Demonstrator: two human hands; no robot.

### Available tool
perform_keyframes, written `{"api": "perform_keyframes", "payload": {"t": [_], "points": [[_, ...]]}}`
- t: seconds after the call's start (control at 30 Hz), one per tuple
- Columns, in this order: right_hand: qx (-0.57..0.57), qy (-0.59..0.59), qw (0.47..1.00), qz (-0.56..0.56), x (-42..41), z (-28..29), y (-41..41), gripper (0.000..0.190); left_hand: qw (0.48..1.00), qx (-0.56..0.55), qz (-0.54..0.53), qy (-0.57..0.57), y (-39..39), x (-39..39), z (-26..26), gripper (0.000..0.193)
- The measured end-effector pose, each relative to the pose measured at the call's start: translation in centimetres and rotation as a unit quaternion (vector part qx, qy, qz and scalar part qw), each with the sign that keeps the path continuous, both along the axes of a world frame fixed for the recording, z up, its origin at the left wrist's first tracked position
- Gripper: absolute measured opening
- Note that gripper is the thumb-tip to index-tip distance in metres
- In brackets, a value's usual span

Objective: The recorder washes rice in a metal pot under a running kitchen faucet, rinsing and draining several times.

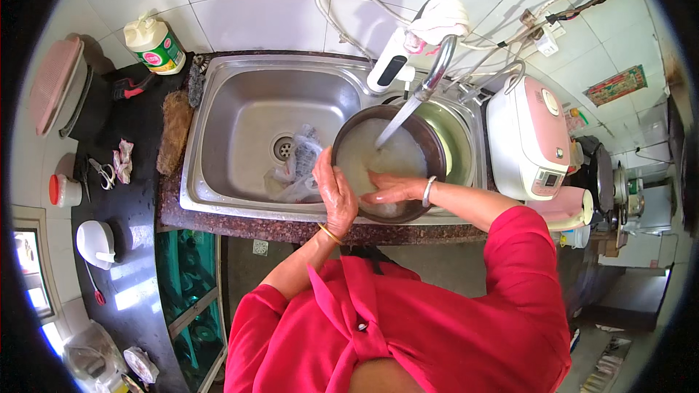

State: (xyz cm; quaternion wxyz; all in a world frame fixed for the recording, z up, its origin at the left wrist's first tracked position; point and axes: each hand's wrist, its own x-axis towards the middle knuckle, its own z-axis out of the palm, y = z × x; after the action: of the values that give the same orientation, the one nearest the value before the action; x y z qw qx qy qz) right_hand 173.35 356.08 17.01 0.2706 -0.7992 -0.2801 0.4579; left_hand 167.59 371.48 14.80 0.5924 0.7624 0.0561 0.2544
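Note:
Water runs from a curved metal faucet (439,65) into a dark round pot (343,136) of cloudy water, which stands over the right part of the steel double sink (240,114). My right hand (396,188), with a silver bangle at the wrist, dips its fingertips into the cloudy water, whose bottom I cannot make out. Against the pot's left outer wall rests my left hand (336,194), fingers extended. Behind the pot, a shiny metal bowl (461,142) sits in the right basin. Crumpled clear plastic bags (300,166) lie beside the drain in the left basin.
A pink and white rice cooker (529,136) stands right of the sink. A white water heater (387,60) hangs behind it, with cables on the wall. Along the left counter are a detergent jug (155,46), a brown fibrous scrubber (175,131), scissors (104,172) and a red-lidded jar (65,191).

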Motion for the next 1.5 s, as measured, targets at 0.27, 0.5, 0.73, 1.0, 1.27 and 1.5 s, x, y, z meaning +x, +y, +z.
{"api": "perform_keyframes", "payload": {"t": [0.27, 0.5, 0.73, 1.0, 1.27, 1.5], "points": [[0.070, -0.145, 0.979, -0.122, 0.9, -3.2, 4.2, 0.067, 1.000, 0.001, 0.004, 0.016, -0.2, 0.0, -0.1, 0.041], [-0.084, -0.415, 0.904, 0.056, 4.2, -1.5, 0.5, 0.050, 1.000, 0.019, 0.002, 0.012, 0.0, -0.1, -0.3, 0.038], [-0.259, -0.199, 0.944, 0.042, 2.2, 2.7, -2.2, 0.069, 0.999, 0.034, 0.002, -0.003, -0.3, 0.3, -0.4, 0.038], [0.005, -0.049, 0.998, -0.035, -1.0, 0.3, 2.7, 0.063, 0.999, 0.002, 0.020, -0.026, 0.2, -0.1, -0.9, 0.042], [-0.065, -0.432, 0.896, 0.078, 2.3, -4.6, 2.2, 0.046, 0.998, 0.035, 0.051, -0.013, -1.4, -0.1, -1.0, 0.048], [-0.253, -0.346, 0.901, 0.068, 2.9, 1.9, 0.4, 0.062, 0.999, 0.015, 0.046, 0.014, -0.2, -0.5, 0.0, 0.045]]}}
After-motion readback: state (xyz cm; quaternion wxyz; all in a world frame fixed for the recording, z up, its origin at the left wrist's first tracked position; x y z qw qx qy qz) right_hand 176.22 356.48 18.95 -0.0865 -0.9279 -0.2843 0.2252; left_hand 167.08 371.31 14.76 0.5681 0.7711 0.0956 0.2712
